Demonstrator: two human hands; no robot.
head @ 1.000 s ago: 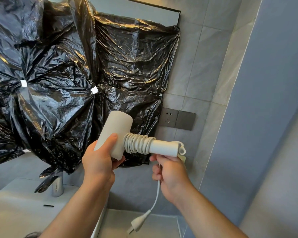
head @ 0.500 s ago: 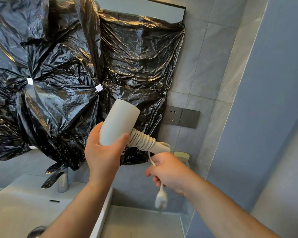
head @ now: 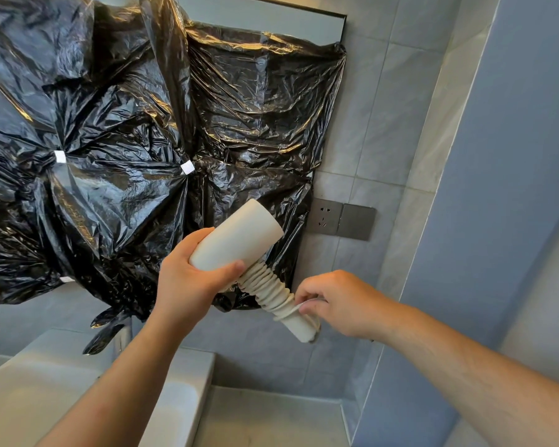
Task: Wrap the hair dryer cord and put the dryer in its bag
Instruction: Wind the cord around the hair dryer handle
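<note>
Both hands were on the white plastic hair dryer (head: 236,241), held up in the air in front of the crumpled black plastic sheeting (head: 117,130) on the wall. Left hand (head: 188,282) was wrapped around the barrel. Right hand (head: 339,301) pinched the white cord (head: 270,290) near the handle's end; the cord sat in tight coils along the handle. Grey wall socket (head: 325,217) just right of the barrel, white sink (head: 29,391) below left.

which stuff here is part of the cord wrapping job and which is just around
Job: hair dryer, its cord coiled round the handle, left hand, right hand.
Just around: black plastic sheeting, wall socket, sink, faucet.
</note>
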